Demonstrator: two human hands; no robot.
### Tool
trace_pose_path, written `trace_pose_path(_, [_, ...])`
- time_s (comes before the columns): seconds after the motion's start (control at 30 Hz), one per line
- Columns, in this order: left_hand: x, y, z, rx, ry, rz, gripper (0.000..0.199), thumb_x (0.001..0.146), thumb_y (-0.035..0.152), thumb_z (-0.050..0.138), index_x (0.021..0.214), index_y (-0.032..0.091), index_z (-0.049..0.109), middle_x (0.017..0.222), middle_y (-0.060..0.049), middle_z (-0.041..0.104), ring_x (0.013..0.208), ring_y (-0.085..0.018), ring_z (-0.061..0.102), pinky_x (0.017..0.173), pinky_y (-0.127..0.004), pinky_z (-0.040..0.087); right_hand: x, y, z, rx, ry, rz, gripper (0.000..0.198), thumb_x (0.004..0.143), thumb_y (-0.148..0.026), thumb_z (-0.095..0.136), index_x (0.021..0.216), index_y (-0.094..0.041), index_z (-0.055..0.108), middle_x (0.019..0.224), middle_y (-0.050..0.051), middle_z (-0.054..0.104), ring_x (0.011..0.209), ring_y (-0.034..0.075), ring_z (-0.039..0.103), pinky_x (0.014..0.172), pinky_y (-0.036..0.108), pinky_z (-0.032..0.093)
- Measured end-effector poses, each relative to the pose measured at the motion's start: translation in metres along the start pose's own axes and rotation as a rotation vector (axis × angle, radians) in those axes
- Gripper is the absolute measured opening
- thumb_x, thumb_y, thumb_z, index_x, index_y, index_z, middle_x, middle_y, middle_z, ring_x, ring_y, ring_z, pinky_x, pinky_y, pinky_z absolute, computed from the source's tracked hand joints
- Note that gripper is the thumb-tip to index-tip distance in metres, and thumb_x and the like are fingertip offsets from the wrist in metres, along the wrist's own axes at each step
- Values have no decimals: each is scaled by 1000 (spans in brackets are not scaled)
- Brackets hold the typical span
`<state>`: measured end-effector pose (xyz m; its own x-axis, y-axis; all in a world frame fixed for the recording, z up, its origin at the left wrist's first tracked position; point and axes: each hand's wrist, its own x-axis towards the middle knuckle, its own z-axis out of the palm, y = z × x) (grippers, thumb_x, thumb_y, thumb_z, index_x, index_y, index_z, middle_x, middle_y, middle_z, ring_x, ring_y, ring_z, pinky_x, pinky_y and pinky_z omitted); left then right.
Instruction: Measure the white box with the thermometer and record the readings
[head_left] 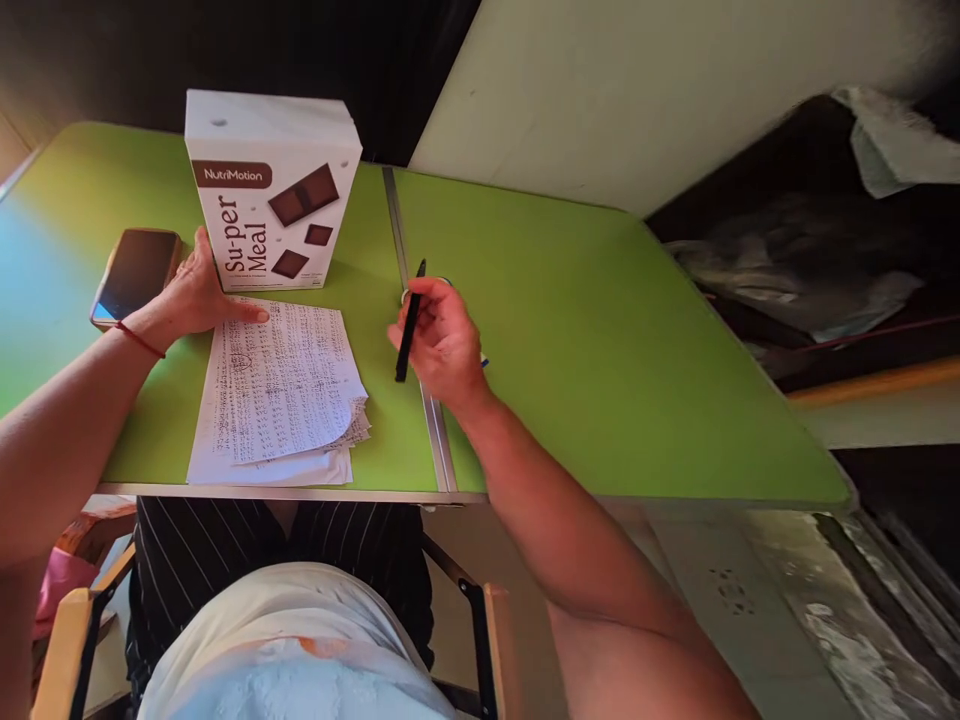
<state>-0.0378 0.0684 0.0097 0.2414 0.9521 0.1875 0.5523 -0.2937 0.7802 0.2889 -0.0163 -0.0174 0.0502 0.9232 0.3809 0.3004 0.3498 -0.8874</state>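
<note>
My right hand is closed around a black pen, held slanting above the table near the metal seam. A small blue tip pokes out beside that hand; what it belongs to is hidden. My left hand is open, its thumb stretched over the top edge of a stack of handwritten paper sheets. Its fingers reach up along the left side of a white NutriMotion box, which stands upright behind the sheets. The stack's lower right corner curls up. A phone lies just left of my left hand, screen up.
The green folding table has a metal seam across it and borders a pale wall. A dark shelf at the right holds plastic bags. A wooden chair armrest is below the table's front edge.
</note>
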Motion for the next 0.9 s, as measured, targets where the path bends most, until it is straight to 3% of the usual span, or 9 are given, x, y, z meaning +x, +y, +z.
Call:
trace_pose_path(0.17, [2,-4,6,194,-25,-52,147,31,56,107,154,19,35,155,-20,50,152,-56,40,127,-66,35,-16,-5,15,146,-58,128,44,96,-68,55,97,-27,70,70,-1,55,65,17,54,66,35,52])
trace_pose_path(0.33, [5,-27,7,178,17,38,152,29,56,108,158,25,34,159,-20,49,155,-57,36,128,-64,35,-20,-5,20,231,-134,246,32,86,-55,59,88,-26,71,65,-2,56,59,15,51,59,34,47])
trace_pose_path(0.47, [5,-30,7,217,-1,11,157,29,60,107,162,24,31,163,-22,44,156,-59,32,128,-67,33,-21,-4,21,89,-142,221,17,74,-40,70,81,-26,65,69,-3,58,64,15,52,64,34,48])
trace_pose_path(0.6, [5,-29,7,198,3,28,163,27,59,107,165,25,27,163,-22,44,156,-60,33,128,-67,31,-23,-4,25,16,-128,211,12,74,-33,69,74,-26,60,69,-2,59,67,17,54,67,35,49])
trace_pose_path(0.9, [5,-30,6,177,7,-13,156,26,55,109,160,24,35,161,-22,45,158,-59,28,130,-68,29,-22,-7,28,3,-140,153,17,75,-40,67,68,-28,57,64,-2,63,64,18,54,66,35,50])
